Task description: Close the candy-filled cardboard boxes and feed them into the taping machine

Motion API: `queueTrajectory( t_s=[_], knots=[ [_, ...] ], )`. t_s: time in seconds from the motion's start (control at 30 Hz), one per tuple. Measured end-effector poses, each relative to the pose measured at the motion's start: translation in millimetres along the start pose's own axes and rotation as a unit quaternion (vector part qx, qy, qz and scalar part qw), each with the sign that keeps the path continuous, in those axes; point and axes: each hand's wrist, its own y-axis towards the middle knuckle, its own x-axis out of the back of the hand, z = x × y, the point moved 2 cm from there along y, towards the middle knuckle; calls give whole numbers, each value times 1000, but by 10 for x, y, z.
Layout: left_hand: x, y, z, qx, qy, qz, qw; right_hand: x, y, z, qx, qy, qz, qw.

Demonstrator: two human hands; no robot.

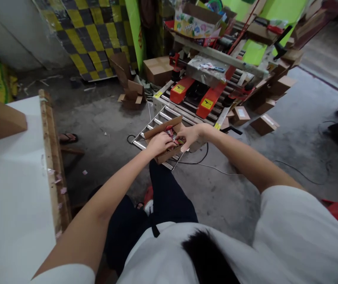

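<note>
A small open cardboard box [166, 156] rests on the near end of the roller conveyor, its flap raised on the far side. Small red and pink packets [170, 132] show inside it, partly hidden by my hands. My left hand [160, 144] reaches over the near wall, fingers laid bent across the packets. From the right comes my right hand [193, 134], fingertips over the contents and thumb spread apart by the box's right corner. Neither hand plainly grips anything.
Beyond the box stands a red carton-sealing machine [206, 100] with a printed carton [197, 23] on top. Several brown boxes [263, 124] lie at its right. A white table [15, 189] with a wooden edge is on my left. Cables [219, 169] cross the floor.
</note>
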Motion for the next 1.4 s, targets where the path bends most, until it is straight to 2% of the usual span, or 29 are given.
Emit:
queueTrajectory(
  t_s=[0.1,0.17,0.23,0.3,0.37,0.4,0.43,0.5,0.6,0.7,0.77,0.83,0.87,1.0,1.07,1.1,1.17,1.23,1.27,1.33,1.4],
  knots=[
    [86,-18,82,42,-78,22,996,53,136,-113,-13,54,-29,998],
    [136,-94,106,62,-138,7,989,94,236,-160,-43,39,-52,997],
    [189,-195,71,45,-148,-49,987,89,277,-182,-69,24,-90,993],
    [248,-290,-7,34,-83,-132,987,-12,237,-168,-81,35,-172,981],
    [298,-346,-93,68,6,-192,979,-226,144,-114,-108,48,-303,946],
    [312,-356,-132,97,37,-200,974,-370,97,-77,-135,51,-369,918],
    [315,-358,-168,127,59,-191,972,-529,64,-40,-169,59,-422,889],
    [285,-355,-242,163,85,-144,972,-837,67,9,-228,100,-482,840],
    [186,-376,-348,141,112,-82,980,-1081,226,-19,-227,169,-505,816],
    [136,-392,-336,93,112,-88,985,-1024,359,-112,-174,190,-514,818],
    [157,-354,-234,72,70,-99,990,-949,344,-103,-186,205,-512,813],
    [209,-289,-100,72,-2,-103,992,-934,268,68,-219,222,-504,806],
    [241,-260,-35,82,-43,-106,990,-958,230,222,-219,224,-493,812],
    [334,-246,156,140,-216,-97,961,-1206,203,923,-121,194,-415,880],
    [336,-294,237,183,-301,-119,928,-1271,252,1013,-96,167,-403,895],
    [327,-324,281,211,-344,-149,903,-1249,288,952,-91,153,-405,897],
    [288,-389,354,270,-426,-225,833,-1072,383,634,-90,127,-414,897],
    [226,-460,386,320,-485,-280,764,-729,501,124,-109,118,-429,889],
    [191,-506,387,342,-500,-295,739,-510,559,-163,-130,122,-434,883],
    [120,-649,378,385,-504,-307,710,-33,645,-696,-182,138,-431,873],
    [54,-884,398,417,-493,-301,702,383,664,-1036,-241,144,-433,856]
  ],
)
